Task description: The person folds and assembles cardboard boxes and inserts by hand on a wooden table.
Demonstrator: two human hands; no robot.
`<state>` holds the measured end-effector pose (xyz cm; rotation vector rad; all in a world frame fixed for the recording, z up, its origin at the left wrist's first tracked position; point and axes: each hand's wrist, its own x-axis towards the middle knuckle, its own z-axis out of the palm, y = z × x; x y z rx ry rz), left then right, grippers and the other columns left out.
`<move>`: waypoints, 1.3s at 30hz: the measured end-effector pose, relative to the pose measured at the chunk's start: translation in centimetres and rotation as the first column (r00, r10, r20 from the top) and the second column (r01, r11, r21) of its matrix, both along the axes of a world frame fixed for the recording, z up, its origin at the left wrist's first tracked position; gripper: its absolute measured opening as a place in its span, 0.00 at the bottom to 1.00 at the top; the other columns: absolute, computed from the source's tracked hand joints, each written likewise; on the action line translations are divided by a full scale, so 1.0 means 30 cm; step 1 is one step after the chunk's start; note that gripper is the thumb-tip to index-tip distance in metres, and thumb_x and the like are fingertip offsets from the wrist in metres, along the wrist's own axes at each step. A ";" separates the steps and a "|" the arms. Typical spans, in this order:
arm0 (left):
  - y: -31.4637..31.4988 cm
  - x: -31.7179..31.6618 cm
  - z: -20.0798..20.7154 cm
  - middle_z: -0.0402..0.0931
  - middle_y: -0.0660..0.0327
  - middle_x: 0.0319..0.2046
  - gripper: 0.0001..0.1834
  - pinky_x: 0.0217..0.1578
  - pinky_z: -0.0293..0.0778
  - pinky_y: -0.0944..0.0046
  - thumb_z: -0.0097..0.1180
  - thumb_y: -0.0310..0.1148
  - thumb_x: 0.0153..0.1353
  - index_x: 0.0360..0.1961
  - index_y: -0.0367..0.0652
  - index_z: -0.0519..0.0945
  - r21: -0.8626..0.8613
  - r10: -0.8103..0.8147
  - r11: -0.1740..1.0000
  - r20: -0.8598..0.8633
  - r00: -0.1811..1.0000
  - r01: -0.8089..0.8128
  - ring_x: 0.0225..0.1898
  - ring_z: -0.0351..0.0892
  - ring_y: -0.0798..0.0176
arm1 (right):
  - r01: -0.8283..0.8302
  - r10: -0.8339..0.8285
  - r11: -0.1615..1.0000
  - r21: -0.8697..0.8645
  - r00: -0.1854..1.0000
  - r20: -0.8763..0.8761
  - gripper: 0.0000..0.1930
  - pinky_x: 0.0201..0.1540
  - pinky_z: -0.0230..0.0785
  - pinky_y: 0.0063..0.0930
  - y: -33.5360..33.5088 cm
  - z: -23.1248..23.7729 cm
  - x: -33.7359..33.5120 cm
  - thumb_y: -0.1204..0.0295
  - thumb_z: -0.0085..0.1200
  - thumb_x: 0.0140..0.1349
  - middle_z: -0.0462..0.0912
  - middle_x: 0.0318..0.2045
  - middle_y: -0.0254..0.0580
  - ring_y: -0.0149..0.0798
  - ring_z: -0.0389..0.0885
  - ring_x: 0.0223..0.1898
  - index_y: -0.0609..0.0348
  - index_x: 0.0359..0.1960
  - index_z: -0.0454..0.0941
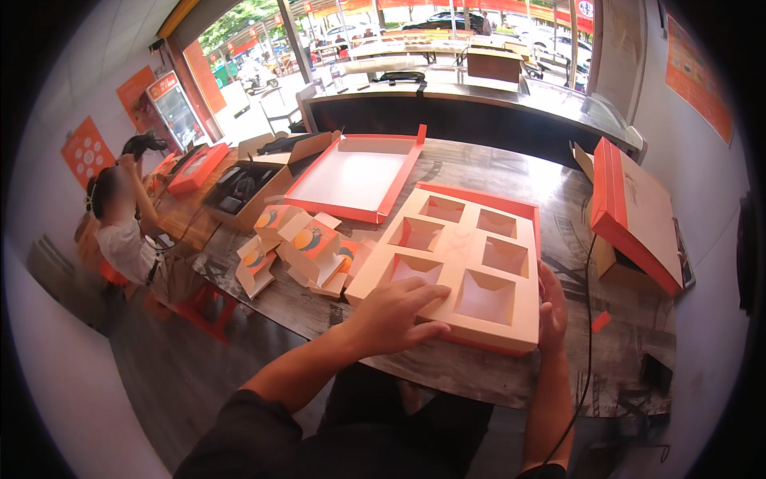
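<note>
In front of me an orange-red gift box (536,227) lies on the table, with a cream cardboard insert (459,247) in it. Several square openings are cut through the insert, and no items show in them. My left hand (395,315) lies on the insert's near left part, its fingers stretched out over the nearest left opening. Against the box's right side, near the front corner, my right hand (552,311) is curled round the edge; some of its fingers are hidden. To the left of the box, several small opened cartons (313,243) with round orange and dark prints lie in a heap.
A shallow red-edged lid (351,172) lies behind the cartons. At the right, a red and tan box (638,215) leans beside a black cable (590,319). An open brown carton (243,188) with dark contents stands far left, near a seated person (128,215). A counter (471,112) stands behind.
</note>
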<state>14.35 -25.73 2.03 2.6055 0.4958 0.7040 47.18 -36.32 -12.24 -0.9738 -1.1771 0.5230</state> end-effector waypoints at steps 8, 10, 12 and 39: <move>0.014 0.058 -0.001 0.82 0.49 0.41 0.27 0.46 0.80 0.48 0.72 0.47 0.64 0.57 0.40 0.83 0.077 0.004 0.997 0.052 0.999 -0.008 0.44 0.85 0.43 | -0.106 0.122 0.990 0.091 0.974 -0.193 0.53 0.78 0.59 0.47 0.008 0.058 -0.030 0.34 0.59 0.69 0.67 0.77 0.56 0.48 0.66 0.77 0.66 0.79 0.59; 0.037 0.062 -0.046 0.82 0.49 0.40 0.27 0.47 0.80 0.48 0.72 0.47 0.63 0.57 0.40 0.83 0.093 -0.038 0.995 0.053 0.998 0.033 0.44 0.84 0.43 | -0.123 0.143 0.987 0.105 0.966 -0.214 0.52 0.77 0.60 0.47 0.001 0.034 -0.025 0.34 0.59 0.69 0.68 0.76 0.57 0.48 0.67 0.76 0.66 0.79 0.59; 0.041 0.048 -0.043 0.84 0.52 0.45 0.29 0.51 0.79 0.50 0.73 0.47 0.63 0.60 0.43 0.83 0.002 -0.037 0.999 -0.114 0.993 0.038 0.48 0.84 0.44 | -0.108 0.122 0.991 0.078 0.970 -0.211 0.52 0.77 0.60 0.46 0.008 0.025 -0.027 0.34 0.57 0.70 0.70 0.75 0.55 0.48 0.69 0.76 0.66 0.79 0.59; 0.605 0.118 -0.323 0.86 0.43 0.49 0.30 0.54 0.81 0.50 0.67 0.42 0.61 0.62 0.36 0.81 -0.375 0.368 0.880 0.146 0.918 -0.292 0.51 0.87 0.41 | 0.095 -0.099 0.988 -0.119 0.995 -0.025 0.39 0.71 0.67 0.38 0.004 -0.051 0.025 0.48 0.63 0.73 0.69 0.67 0.44 0.41 0.72 0.68 0.67 0.72 0.68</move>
